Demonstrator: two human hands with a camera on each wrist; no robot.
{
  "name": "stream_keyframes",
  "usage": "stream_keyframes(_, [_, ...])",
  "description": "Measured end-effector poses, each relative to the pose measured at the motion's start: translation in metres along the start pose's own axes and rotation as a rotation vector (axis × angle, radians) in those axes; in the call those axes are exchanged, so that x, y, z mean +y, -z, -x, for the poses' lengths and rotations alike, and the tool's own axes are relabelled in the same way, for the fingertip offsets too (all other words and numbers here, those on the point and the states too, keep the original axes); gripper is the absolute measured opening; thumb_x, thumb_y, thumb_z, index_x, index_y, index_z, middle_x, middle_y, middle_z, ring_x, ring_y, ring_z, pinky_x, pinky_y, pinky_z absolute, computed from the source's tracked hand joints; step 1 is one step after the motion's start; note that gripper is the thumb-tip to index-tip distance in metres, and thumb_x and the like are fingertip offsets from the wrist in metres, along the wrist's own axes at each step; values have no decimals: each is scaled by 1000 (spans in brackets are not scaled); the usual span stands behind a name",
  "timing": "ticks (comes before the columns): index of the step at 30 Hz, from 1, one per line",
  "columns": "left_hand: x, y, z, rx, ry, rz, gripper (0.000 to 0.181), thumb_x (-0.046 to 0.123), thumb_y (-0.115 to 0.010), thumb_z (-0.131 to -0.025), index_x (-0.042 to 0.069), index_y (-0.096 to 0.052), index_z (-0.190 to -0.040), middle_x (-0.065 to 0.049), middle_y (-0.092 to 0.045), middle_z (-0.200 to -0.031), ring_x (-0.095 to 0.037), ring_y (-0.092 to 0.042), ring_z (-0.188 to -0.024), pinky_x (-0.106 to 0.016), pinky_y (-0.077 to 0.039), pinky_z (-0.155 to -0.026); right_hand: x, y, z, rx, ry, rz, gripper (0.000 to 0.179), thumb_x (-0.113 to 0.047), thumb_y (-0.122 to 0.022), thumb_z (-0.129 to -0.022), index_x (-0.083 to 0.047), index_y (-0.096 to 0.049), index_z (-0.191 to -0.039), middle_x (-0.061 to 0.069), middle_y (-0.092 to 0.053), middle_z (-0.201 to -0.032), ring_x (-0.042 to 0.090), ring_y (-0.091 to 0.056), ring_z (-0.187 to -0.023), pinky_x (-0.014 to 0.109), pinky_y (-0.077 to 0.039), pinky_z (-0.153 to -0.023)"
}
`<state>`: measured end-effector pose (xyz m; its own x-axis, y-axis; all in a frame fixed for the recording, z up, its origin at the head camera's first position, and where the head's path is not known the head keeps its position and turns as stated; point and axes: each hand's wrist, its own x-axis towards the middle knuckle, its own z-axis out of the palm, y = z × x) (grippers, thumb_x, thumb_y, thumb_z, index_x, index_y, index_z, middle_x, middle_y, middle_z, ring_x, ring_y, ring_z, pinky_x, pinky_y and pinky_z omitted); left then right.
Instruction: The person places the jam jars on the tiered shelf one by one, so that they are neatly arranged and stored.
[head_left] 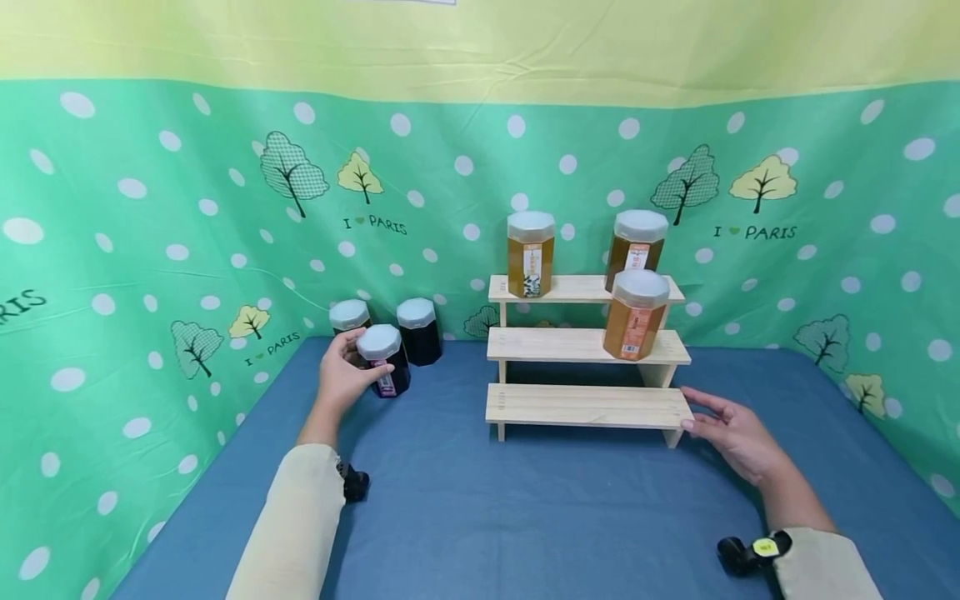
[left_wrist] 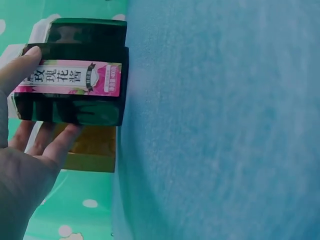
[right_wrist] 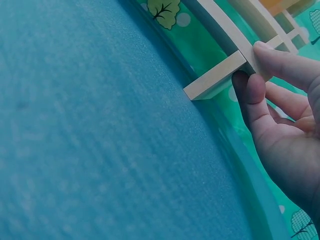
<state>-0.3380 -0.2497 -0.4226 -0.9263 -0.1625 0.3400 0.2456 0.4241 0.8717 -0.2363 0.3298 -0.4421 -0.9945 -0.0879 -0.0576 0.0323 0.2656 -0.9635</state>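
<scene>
My left hand (head_left: 341, 383) grips a dark jar (head_left: 400, 379) with a white lid, thumb on one side and fingers on the other. In the left wrist view the jar's pink label (left_wrist: 107, 80) faces the camera. Close behind it stand another dark jar (head_left: 422, 343) and an amber jar (head_left: 349, 314), the latter partly hidden. At the right, my right hand (head_left: 738, 437) pinches the right end of the lowest step of a three-tier wooden rack (head_left: 585, 407). The right wrist view shows the thumb above the step's end (right_wrist: 235, 37) and a finger below.
On the rack's top step stand an amber jar (head_left: 531, 262) at the left and a brownish jar (head_left: 641, 229) at the right. An orange-amber jar (head_left: 636, 321) is on the middle step's right side. Blue cloth (head_left: 525, 517) covers the table; a green dotted curtain (head_left: 450, 200) hangs behind.
</scene>
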Motion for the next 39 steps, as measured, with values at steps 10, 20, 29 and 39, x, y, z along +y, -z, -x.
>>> stream_keyframes(10, [10,3,8,-39,55,22,77,12,-91,-68,8,-50,-132,-12,-54,-129,-30,-53,-115,-46,-45,-94,-5,-1,-2,7,3,1,78,-20,-68,-94,5,-22,-152,33,-28,-150,-6,-57,-99,11,-46,-82])
stream_keyframes(20, [21,-1,22,-80,29,-4,76,13,-91,-67,8,-51,-131,-13,-55,-126,-30,-55,-109,-45,-47,-88,-2,-1,-2,8,-7,-7,78,-20,-68,-94,5,-22,-152,33,-29,-149,-6,-57,-99,12,-47,-82])
stream_keyframes(29, [29,-3,33,-86,-9,-13,74,17,-92,-66,9,-53,-128,-11,-57,-124,-28,-54,-105,-43,-47,-85,0,-1,-2,5,-9,-6,78,-20,-68,-94,5,-22,-152,34,-29,-149,-5,-58,-99,11,-46,-82])
stream_keyframes(39, [41,-5,44,-83,-36,-10,74,21,-92,-66,10,-53,-128,-9,-56,-124,-27,-53,-103,-42,-48,-81,0,0,-1,-1,-5,-6,77,-20,-67,-94,6,-22,-152,34,-28,-149,-5,-58,-100,11,-46,-82])
